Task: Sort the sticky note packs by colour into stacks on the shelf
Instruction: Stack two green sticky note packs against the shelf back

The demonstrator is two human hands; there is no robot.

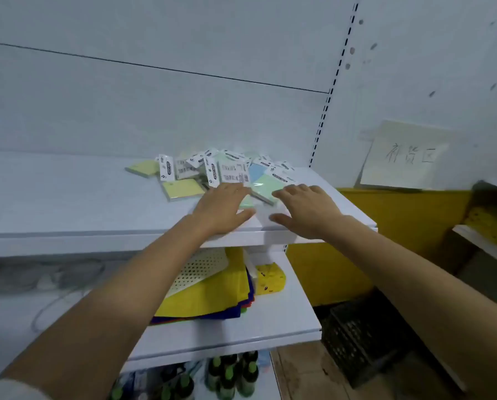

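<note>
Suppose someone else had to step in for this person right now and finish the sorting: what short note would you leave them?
Left hand: open, palm down, fingers resting on a pale green sticky note pack at the pile's near edge.
Right hand: open, palm down beside it, fingertips at another pale green pack; nothing is gripped.
Packs: a mixed heap of green, yellow and blue packs on the upper white shelf, with two yellow packs lying loose at the left.
Done: no tidy colour stacks visible yet.
Left: pull the heap apart and stack each colour separately on the shelf.
</note>
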